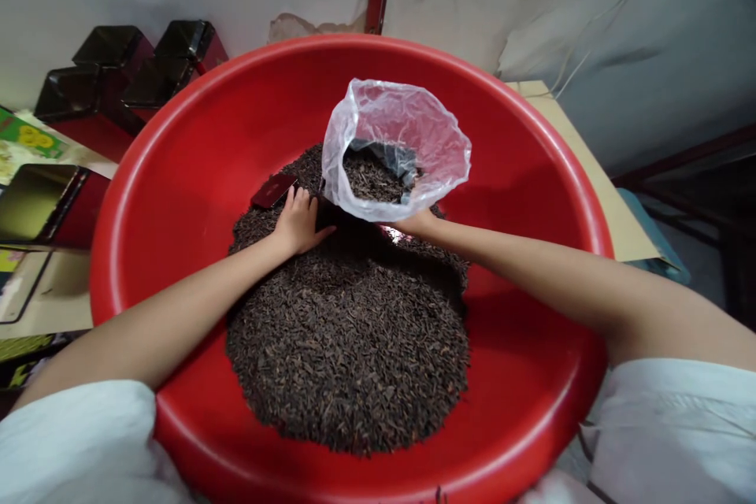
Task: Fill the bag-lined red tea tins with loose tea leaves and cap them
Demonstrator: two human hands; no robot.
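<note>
A big red plastic basin [194, 142] holds a heap of dark loose tea leaves [354, 339]. A clear plastic bag [407, 134] stands open on the far part of the heap, partly filled with the leaves. My left hand [298, 222] lies on the leaves with its fingers stretched toward a small dark red scoop [272, 190] and the bag's left side. My right hand [416, 222] reaches under the bag's near edge; the bag hides its fingers.
Several dark glossy tins [118, 63] with red sides stand at the back left by the wall. An open tin and printed packaging [35, 197] lie at the left. A beige board [614, 205] lies behind the basin at the right.
</note>
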